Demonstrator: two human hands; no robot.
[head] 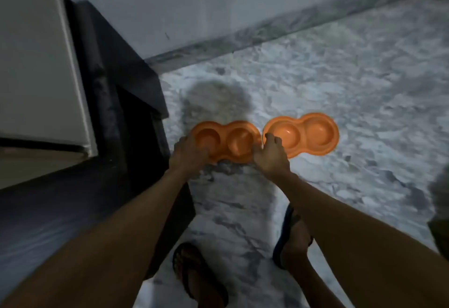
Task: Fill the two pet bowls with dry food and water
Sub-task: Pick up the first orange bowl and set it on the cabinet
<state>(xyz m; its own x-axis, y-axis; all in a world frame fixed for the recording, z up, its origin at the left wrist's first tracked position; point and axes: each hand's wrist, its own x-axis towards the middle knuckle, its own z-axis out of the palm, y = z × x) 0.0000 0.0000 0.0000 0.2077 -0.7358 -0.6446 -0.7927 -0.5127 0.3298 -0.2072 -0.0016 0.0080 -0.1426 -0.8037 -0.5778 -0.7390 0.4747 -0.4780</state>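
Two orange double pet bowls sit side by side on the marbled grey-and-white floor [340, 77], close to the wall [218, 4] at the far side. The left bowl [239, 141] lies just beside the dark cabinet [116, 77] on your left; the right bowl [313, 135] is nearly touching it, end to end. All four cups look dry and bare inside, though the picture is blurred.

Your left hand [188, 153] covers the near left corner of the left bowl, fingers curled over its rim and into the left cup; how firmly they clasp it you cannot tell from this blur. Your right hand [271, 154] sits at the gap between the two bowls, thumb against the right end of the left bowl and fingertips bent onto the near left rim of the right bowl; whether it grips either one is unclear.

Your feet in sandals [194, 276] stand near, on the floor below your forearms.
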